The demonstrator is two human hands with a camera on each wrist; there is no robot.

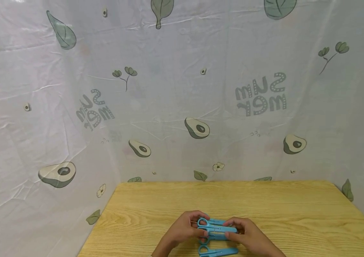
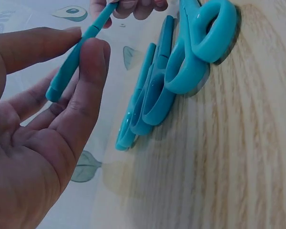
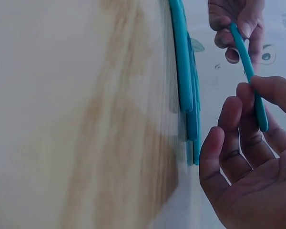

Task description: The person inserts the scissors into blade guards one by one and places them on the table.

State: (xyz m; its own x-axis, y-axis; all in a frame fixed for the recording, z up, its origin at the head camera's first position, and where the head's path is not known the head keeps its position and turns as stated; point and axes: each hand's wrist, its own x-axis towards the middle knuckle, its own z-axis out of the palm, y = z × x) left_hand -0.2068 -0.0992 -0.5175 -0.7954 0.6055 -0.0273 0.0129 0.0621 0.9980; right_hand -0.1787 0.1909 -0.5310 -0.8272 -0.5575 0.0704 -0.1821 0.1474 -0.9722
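Surface: wooden table (image 1: 297, 214), light grain, near edge out of the head view.

Surroundings: printed sheet (image 1: 156, 107) hung behind and to both sides of the table, pale, patterned with avocados, leaves, small flowers and mirrored lettering; creased.

Items on the table: blue scissors (image 2: 181, 76), several pairs, lying side by side at the near middle, handle rings to the left, blades to the right; one more pair (image 1: 215, 252) lies closest to the person, apart from the row.

Item in hand: blue stick (image 2: 74, 59), slim plastic piece, held above the row of scissors, off the table.

Left hand (image 1: 185, 230): thumb and fingertips pinching one end of the stick, palm facing the wrist camera.

Right hand (image 1: 249, 233): thumb and fingertips pinching the other end, remaining fingers loosely curled.

Obstruction: both hands cover the middle of the row in the head view.
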